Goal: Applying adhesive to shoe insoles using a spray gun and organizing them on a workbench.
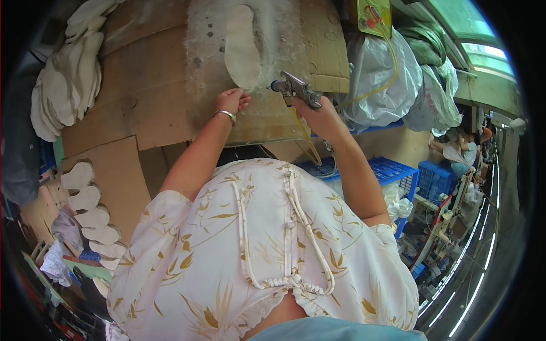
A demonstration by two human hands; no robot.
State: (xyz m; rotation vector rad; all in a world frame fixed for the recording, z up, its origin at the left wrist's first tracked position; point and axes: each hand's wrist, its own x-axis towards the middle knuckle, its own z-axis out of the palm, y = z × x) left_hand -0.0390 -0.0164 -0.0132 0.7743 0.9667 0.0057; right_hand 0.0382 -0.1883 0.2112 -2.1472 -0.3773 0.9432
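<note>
A cream insole lies lengthwise on a cardboard-covered work surface, over a patch whitened with residue. My left hand, with a bangle at the wrist, is closed at the insole's near end, its fingertips pinching the edge. To the right, my right hand wraps round the handle of a metal spray gun. Its blue-ringed nozzle points left toward the insole, a short way off from it. Yellowish hose hangs below the gun.
Stacked insoles lie at the far left, and more insoles overlap in a row nearer me. Plastic bags and a yellow tray stand at right. Blue crates sit below. Other people are at distant right.
</note>
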